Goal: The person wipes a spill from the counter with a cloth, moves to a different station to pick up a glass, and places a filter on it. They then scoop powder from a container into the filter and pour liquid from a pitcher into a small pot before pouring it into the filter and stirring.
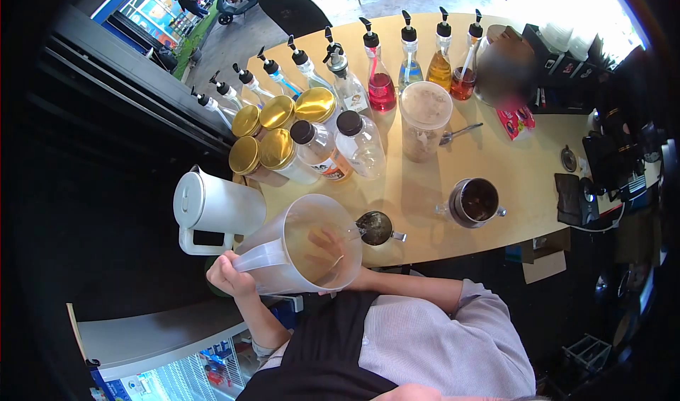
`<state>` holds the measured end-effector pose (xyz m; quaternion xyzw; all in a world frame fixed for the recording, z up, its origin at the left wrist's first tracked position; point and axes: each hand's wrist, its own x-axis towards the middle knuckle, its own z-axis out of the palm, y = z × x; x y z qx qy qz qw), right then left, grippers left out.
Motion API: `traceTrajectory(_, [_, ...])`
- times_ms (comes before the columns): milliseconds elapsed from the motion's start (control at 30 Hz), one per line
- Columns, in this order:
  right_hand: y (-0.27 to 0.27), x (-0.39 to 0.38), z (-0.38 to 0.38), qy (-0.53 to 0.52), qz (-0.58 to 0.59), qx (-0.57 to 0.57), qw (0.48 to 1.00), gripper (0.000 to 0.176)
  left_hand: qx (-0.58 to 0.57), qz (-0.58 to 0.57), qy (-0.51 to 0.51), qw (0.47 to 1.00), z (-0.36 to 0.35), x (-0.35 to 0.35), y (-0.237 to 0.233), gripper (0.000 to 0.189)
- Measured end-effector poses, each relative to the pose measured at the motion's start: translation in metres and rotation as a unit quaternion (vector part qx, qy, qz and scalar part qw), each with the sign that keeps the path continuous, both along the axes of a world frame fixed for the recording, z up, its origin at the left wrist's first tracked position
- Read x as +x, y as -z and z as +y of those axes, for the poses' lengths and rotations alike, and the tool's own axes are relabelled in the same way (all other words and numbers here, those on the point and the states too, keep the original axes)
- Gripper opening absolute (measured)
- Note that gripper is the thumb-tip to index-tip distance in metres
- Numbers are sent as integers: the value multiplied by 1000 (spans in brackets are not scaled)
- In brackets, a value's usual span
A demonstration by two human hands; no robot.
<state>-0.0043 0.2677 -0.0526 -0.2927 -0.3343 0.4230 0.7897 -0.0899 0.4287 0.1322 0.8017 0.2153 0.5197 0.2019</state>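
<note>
My left hand (230, 276) is closed around the handle of a large translucent plastic pitcher (273, 277), which is tilted to the right. Through its cloudy wall the spread fingers of my right hand (324, 247) show, supporting the pitcher's side; the rest of that hand is hidden. Clear liquid runs from the rim into a small metal cup (377, 229) with a handle and dark contents. A white lidded jug (212, 206) stands close to my left hand. Farther right is a metal strainer (476, 201) with dark contents, set over a vessel with handles.
Several pump bottles (381, 89) line the table's far edge. Before them stand gold-lidded jars (278, 146), two black-capped bottles (360, 146) and a tall lidded plastic container (423, 121). A spoon (462, 133) and red packet (516, 123) lie to the right. A blurred round shape (506, 68) sits behind.
</note>
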Motion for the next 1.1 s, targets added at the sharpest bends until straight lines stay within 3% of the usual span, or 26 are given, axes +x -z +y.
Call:
traceTrajectory(1067, [-4,1,-5,-19,1,-22,1000,139,14,24,4,1000,5,-12,7,44])
traceTrajectory(1100, [-4,1,-6,-21,6,-20,1000,139,61,27,-15,998,11,-16,15,43])
